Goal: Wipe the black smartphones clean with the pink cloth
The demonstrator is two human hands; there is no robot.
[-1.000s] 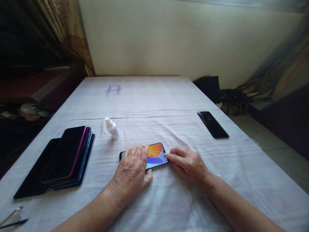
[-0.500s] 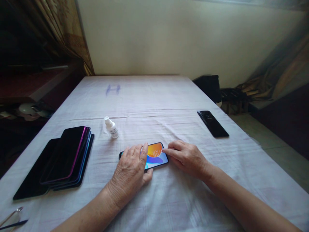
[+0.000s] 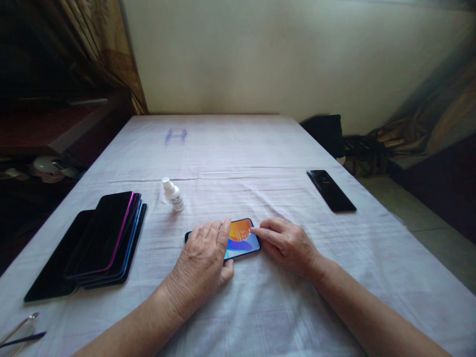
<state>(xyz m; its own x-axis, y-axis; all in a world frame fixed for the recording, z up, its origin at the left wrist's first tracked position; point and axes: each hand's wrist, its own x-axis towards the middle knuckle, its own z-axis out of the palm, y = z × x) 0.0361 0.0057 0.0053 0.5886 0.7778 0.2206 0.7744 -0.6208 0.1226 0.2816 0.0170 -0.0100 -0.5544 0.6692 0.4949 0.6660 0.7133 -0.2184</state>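
Two hands on a lit smartphone (image 3: 241,239) on the table (image 3: 260,307): left hand (image 3: 203,263) spread flat over it, right hand (image 3: 288,243) w/ forefinger extended, touching screen edge.

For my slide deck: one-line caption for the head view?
Left hand steadies a lit phone on the white cloth while the right hand touches its edge.

Lit phone (image 3: 241,239) screen showed orange, blue, purple. Desk (image 3: 238,148) cloth white with far blue mark (image 3: 175,136). Left phone stack (image 3: 100,243) black, edged magenta and blue. White bottle (image 3: 173,195). Right phone (image 3: 330,190) black.
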